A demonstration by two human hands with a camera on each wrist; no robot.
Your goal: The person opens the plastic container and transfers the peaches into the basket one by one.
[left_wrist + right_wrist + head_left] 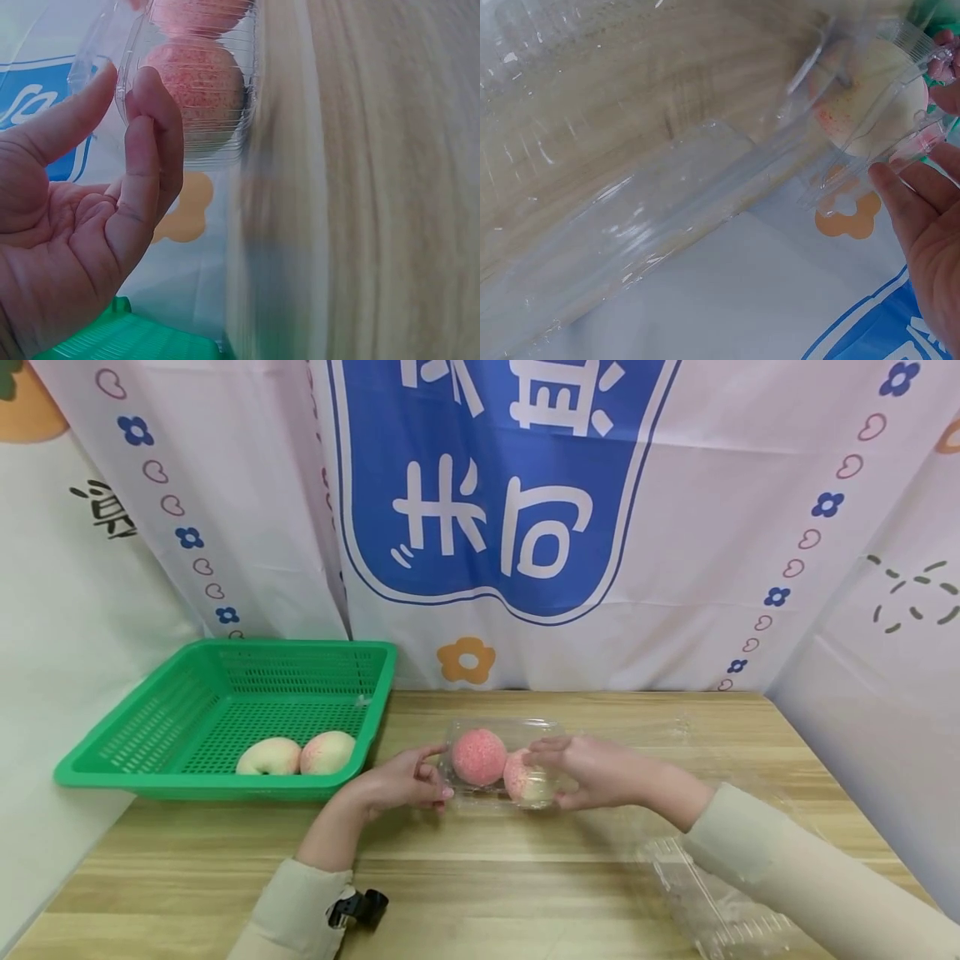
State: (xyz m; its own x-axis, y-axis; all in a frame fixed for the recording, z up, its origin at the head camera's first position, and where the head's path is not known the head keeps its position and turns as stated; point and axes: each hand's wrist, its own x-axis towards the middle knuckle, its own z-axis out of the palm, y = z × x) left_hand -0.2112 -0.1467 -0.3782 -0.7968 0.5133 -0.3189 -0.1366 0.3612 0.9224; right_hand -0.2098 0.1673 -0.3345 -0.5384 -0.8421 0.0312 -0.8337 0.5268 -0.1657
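Observation:
A clear plastic fruit box [498, 797] sits mid-table with two peaches inside, a deep pink peach [480, 757] on the left and a paler peach [534, 779] on the right. My left hand [408, 781] pinches the box's left edge between thumb and fingers; the left wrist view shows the thumb [71, 116] by the rim. At the box's other end my right hand [592, 768] grips its right side, fingers over the top and thumb lower down. In the right wrist view, those fingers [904, 199] touch the clear plastic edge.
On the left stands a green plastic basket [225, 787] holding a pale peach [272, 756] and a pinkish peach [327, 752]. More clear plastic packaging [712, 902] lies at the right under the right forearm. A printed curtain [712, 568] hangs behind the wooden table [510, 893].

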